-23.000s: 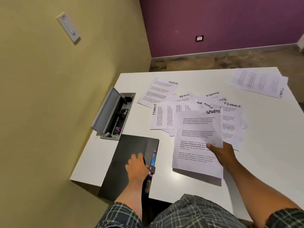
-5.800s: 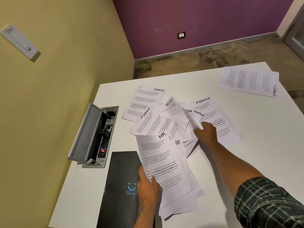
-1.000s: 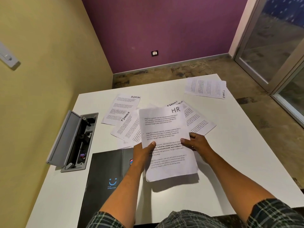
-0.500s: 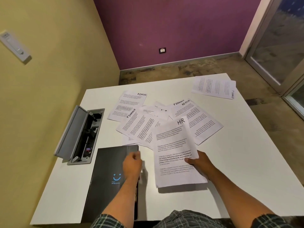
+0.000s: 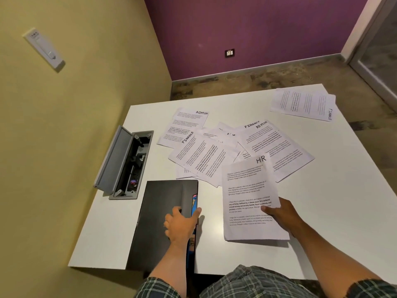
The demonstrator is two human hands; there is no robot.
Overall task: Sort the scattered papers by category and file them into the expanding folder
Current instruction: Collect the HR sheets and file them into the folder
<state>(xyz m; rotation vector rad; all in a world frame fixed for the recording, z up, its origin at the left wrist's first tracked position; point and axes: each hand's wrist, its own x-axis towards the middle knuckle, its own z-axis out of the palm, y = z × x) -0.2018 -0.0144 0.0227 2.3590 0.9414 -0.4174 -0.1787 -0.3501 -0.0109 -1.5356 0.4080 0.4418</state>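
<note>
The black expanding folder point(image 5: 159, 214) lies at the table's near left corner. My left hand point(image 5: 181, 224) grips its right edge, thumb on the side, fingers curled over the flap, and coloured dividers show in the gap. My right hand point(image 5: 281, 216) pinches the right edge of a small stack of sheets marked HR point(image 5: 247, 194), held just above the table. Behind it, a loose pile of papers marked FINANCE and ADMIN point(image 5: 217, 153) fans across the table's middle. One ADMIN sheet point(image 5: 184, 125) lies apart at the back left.
A grey cable box with its lid raised point(image 5: 124, 164) is sunk into the white table point(image 5: 333, 201) at the left. Another FINANCE stack point(image 5: 303, 104) sits at the far right corner. A yellow wall borders the table on the left.
My left hand let go of the HR stack and took hold of the folder's right edge, lifting the flap. My right hand now holds the HR sheets alone, lower and to the right.
</note>
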